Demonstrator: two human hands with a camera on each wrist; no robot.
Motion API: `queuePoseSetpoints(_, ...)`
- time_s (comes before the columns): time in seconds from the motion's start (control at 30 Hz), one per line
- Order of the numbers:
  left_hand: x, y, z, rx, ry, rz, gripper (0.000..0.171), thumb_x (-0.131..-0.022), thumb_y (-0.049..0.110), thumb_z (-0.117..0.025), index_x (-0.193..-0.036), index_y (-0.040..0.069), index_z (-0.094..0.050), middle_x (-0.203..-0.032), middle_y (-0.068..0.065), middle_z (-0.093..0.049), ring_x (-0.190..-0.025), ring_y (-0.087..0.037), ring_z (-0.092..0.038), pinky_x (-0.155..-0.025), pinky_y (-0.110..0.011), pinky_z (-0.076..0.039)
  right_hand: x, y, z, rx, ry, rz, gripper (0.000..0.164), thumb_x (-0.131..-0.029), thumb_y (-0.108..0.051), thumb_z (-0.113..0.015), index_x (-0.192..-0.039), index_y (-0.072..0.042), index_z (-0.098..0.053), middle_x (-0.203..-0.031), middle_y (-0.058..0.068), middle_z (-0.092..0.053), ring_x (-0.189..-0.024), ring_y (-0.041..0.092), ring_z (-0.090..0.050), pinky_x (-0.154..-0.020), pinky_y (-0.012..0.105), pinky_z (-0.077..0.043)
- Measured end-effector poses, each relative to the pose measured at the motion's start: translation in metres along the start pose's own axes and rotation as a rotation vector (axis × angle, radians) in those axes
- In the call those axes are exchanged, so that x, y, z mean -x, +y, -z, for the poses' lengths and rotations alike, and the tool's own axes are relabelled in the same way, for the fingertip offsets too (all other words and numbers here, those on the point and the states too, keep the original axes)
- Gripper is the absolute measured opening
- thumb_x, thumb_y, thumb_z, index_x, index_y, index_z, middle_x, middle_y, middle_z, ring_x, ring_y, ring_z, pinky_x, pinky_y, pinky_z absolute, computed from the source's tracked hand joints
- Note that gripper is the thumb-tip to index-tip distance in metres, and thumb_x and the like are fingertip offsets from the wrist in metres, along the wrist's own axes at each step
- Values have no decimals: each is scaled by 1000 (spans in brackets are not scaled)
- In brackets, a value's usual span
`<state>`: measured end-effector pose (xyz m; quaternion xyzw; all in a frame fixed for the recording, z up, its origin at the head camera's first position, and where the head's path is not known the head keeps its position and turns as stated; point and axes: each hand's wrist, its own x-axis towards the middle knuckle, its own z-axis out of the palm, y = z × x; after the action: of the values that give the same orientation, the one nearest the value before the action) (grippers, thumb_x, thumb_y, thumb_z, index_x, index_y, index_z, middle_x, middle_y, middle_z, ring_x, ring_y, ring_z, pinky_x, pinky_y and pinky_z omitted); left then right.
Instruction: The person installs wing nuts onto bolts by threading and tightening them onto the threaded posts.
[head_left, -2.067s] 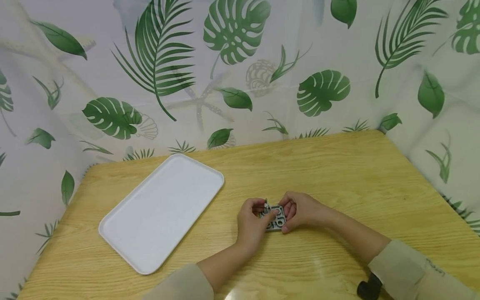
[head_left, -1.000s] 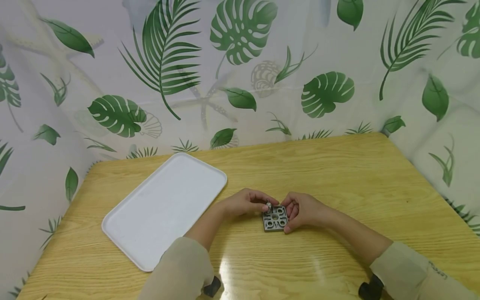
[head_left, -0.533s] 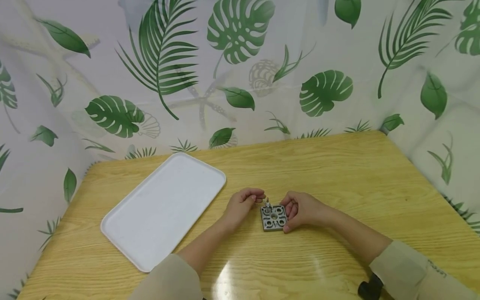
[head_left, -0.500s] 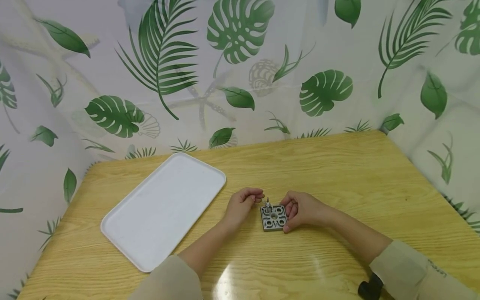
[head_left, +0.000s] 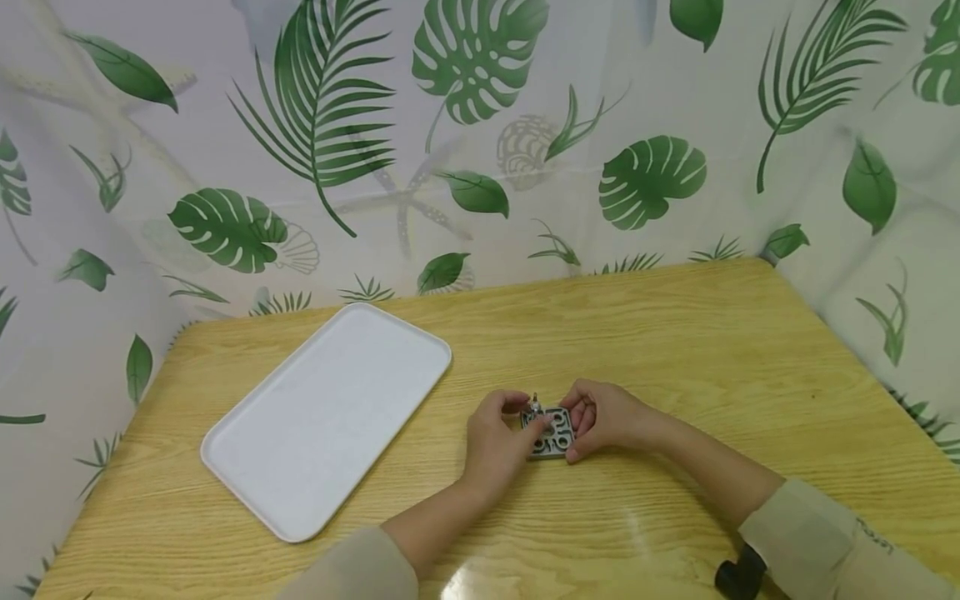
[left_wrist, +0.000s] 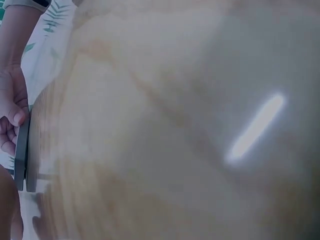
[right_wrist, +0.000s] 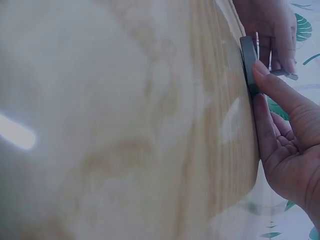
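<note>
A small square grey metal plate (head_left: 559,451) with round holes lies on the wooden table, its thin edge showing in the right wrist view. At its far left corner stands a slim silvery threaded post (head_left: 536,405). My right hand (head_left: 611,419) grips the plate's right side, thumb at the near corner and fingers at the far one. My left hand (head_left: 495,446) is at the left side, thumb and forefinger around the post, the thumb covering part of the plate. In the left wrist view the plate (left_wrist: 21,155) sits between both hands.
A white rectangular tray (head_left: 330,417) lies angled on the left of the wooden table (head_left: 675,333). Leaf-printed cloth (head_left: 480,150) hangs behind the table and along its sides. A black device (head_left: 741,575) is under the right sleeve.
My left hand drew back left from the post, its fingers apart from it half a second ago, and is now back around it. The right hand and plate stay in place.
</note>
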<state>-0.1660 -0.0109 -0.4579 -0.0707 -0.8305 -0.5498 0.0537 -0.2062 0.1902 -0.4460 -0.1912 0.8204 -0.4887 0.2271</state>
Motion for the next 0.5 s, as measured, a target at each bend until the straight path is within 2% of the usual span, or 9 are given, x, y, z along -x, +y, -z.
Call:
queuePoseSetpoints(0.13,-6,-2,2,45,0,-39,25,-81,27,-76,-97,10,-65,-95,0,-67,-89,-14,-61,-76,-26,-50,1,0,1,3,-6,-15,61,-62,-8,-88,-108,9,-52,-85,9,-59,-73,17,-59,-64,22,-52)
queuePoseSetpoints(0.27,-13,-8,6,56,-67,-24,22,-82,29,-74,-93,12,-68,-93,1,-68,-86,-11,-62,-72,-22,-50,0,0,1,1,-17,-16,62,-62,-10,-88,-109,8,-51,-85,10,-59,-73,18,-59,-64,23,-52)
queuePoseSetpoints(0.37,-20,-13,10,74,-171,2,21,-84,30,-72,-96,13,-69,-97,2,-68,-90,-9,-63,-77,-21,-50,0,0,2,-2,-22,-11,62,-63,-10,-88,-109,8,-51,-85,10,-59,-73,18,-59,-64,23,-52)
queuePoseSetpoints(0.5,-32,-18,18,100,-375,1,20,-89,27,-66,-102,12,-68,-101,1,-68,-94,-9,-63,-83,-23,-49,-1,0,2,-2,-24,-15,62,-63,-10,-88,-109,8,-51,-86,10,-59,-73,18,-59,-64,22,-52)
